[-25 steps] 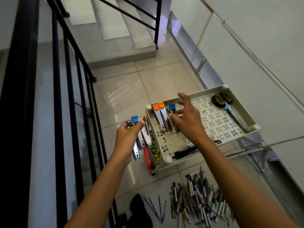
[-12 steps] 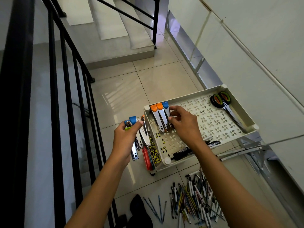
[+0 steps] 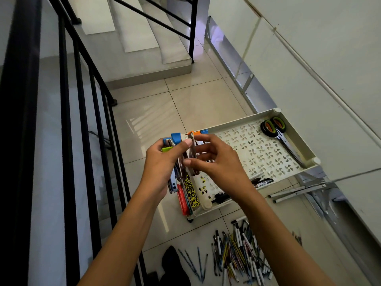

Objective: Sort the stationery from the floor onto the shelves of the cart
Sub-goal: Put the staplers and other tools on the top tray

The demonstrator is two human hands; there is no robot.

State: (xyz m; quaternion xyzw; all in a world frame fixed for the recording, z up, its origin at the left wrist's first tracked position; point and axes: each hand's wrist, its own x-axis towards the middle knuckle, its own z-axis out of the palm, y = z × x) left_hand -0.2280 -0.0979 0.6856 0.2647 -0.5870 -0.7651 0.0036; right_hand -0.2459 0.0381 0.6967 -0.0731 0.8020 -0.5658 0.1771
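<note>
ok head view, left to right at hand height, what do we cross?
black railing → left hand, gripping a bundle of staplers → right hand, pinching one stapler → cart tray → scissors → wall

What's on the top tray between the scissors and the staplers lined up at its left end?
Nothing: in the head view the top tray is bare perforated floor between the scissors and the staplers.

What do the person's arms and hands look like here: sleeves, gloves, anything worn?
Both arms are bare as far as the frame shows: no sleeves in view on either forearm. The left hand and right hand wear no gloves. No rings, watch, wristband or markings show on the fingers or wrists. The nails look short and plain.
</note>
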